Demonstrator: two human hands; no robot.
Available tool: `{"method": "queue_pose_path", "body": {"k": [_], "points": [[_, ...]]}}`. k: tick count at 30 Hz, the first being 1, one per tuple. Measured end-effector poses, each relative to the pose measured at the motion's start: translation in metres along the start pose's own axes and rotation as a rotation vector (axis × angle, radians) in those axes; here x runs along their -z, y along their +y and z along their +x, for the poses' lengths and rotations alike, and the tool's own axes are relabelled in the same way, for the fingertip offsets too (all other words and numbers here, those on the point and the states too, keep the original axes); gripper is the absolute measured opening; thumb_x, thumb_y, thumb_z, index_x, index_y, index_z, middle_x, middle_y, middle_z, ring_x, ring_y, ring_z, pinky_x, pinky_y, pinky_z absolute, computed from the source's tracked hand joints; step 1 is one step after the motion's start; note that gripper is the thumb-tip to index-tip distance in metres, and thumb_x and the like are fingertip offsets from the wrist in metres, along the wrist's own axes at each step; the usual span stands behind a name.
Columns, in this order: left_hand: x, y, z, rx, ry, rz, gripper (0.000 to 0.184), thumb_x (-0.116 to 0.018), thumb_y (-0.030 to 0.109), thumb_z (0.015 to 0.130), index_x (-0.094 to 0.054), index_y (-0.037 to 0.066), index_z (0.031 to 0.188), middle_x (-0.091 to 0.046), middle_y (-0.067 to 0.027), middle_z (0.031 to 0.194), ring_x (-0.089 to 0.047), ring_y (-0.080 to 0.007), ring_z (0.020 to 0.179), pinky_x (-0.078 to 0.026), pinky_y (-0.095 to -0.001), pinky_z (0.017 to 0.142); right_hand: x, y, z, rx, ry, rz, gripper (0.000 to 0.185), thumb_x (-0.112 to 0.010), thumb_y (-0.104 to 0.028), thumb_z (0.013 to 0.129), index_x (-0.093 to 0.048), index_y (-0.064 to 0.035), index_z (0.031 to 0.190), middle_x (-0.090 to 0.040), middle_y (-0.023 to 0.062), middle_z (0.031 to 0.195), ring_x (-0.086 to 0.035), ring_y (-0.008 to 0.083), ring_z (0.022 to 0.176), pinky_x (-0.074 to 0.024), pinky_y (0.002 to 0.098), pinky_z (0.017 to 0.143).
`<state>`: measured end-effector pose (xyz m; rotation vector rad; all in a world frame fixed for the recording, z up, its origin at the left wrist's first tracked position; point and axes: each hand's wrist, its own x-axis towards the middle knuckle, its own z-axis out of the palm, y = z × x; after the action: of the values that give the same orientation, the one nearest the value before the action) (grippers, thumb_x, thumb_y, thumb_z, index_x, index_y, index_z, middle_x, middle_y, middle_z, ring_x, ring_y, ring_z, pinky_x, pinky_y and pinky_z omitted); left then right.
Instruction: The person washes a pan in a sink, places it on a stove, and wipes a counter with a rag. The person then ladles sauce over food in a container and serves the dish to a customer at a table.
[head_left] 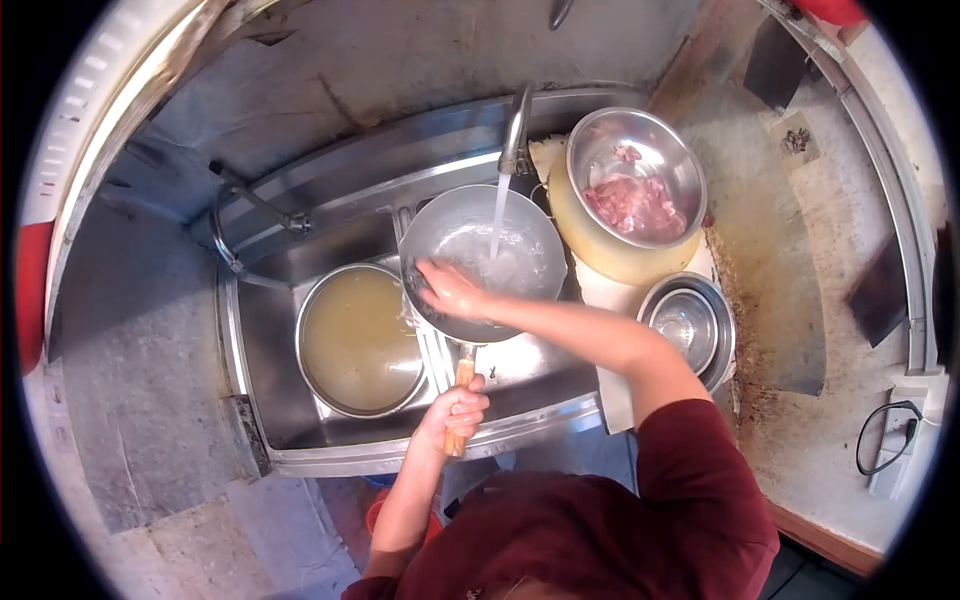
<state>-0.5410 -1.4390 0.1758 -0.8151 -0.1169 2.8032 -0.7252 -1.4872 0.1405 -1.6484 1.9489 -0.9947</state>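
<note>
Rinsing, to judge by the running water, a metal pan [465, 235] held over the sink [430, 460], directly below the tap [516, 135], between a pot [298, 345] of cloudy yellowish water and a bowl [690, 160] of raw meat [635, 205]. Gripping the wooden handle [465, 373] with the left hand [458, 412], with the fingers wrapped around it; reaching inside the pan with the right hand [452, 292], open, with the fingers stretched toward the left part of the wall. Impossible to tell from above: pressing on the metal, or only moving in the water.

For doing this well, hold the handle firmly but not stiffly, and turn the pan little by little, so as to bring every part of the wall under the stream [499, 215]. Let the water fall inside, not upon the rim, in order to avoid splashing. Rub with flat fingers from the bottom up to the edge, with even pressure, without forgetting the place near the handle. Mind the wood, probably slippery when wet. Tilt with care, better away from the pot, so near on the left. Protect also the meat and the small nested bowls [725, 345] on the right from splashes. Before pouring out, check the water for clearness and, if necessary, rub once more
</note>
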Motion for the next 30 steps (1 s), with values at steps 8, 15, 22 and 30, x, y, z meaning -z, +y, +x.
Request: {"method": "queue_pose_path", "body": {"k": [8, 15, 22, 30], "points": [[0.021, 0.005, -0.018, -0.049, -0.018, -0.066, 0.011, -0.043, 0.002, 0.078, -0.045, 0.011, 0.084, -0.032, 0.0052, 0.051, -0.027, -0.0009, 0.033, -0.021, -0.0155, 0.028, 0.097, 0.069, 0.058, 0.579, -0.177, -0.994, 0.016, -0.05, -0.013, 0.067, -0.051, -0.0081, 0.082, -0.051, 0.0087, 0.072, -0.057, 0.0217, 0.068, -0.0487, 0.0318, 0.054], [0.015, 0.018, -0.013, -0.087, -0.009, 0.04, 0.01, -0.045, 0.002, 0.078, -0.043, 0.01, 0.084, -0.032, 0.0058, 0.051, -0.026, -0.0004, 0.032, -0.022, -0.0154, 0.028, 0.063, 0.042, -0.049, -0.243, -0.681, -0.681, 0.021, -0.047, -0.019, 0.075, -0.055, -0.0086, 0.092, -0.062, 0.0117, 0.081, -0.06, 0.0241, 0.081, -0.0473, 0.0373, 0.068], [0.013, 0.005, -0.009, -0.055, 0.004, 0.044, 0.01, -0.045, 0.003, 0.078, -0.042, 0.011, 0.084, -0.032, 0.0057, 0.051, -0.027, -0.0004, 0.032, -0.021, -0.0161, 0.027, -0.005, 0.046, 0.004, 0.349, -0.235, -0.536, 0.02, -0.048, -0.015, 0.076, -0.043, -0.0042, 0.091, -0.051, 0.015, 0.075, -0.058, 0.0303, 0.068, -0.0468, 0.0409, 0.056], [0.019, 0.008, -0.018, -0.059, -0.015, -0.036, 0.012, -0.043, 0.002, 0.078, -0.041, 0.01, 0.086, -0.033, 0.0052, 0.051, -0.027, -0.001, 0.033, -0.022, -0.0162, 0.027, 0.032, 0.057, -0.001, 0.05, -0.138, -0.698, 0.016, -0.042, -0.009, 0.076, -0.041, -0.0016, 0.091, -0.053, 0.0182, 0.078, -0.059, 0.029, 0.068, -0.0474, 0.0376, 0.049]]}}
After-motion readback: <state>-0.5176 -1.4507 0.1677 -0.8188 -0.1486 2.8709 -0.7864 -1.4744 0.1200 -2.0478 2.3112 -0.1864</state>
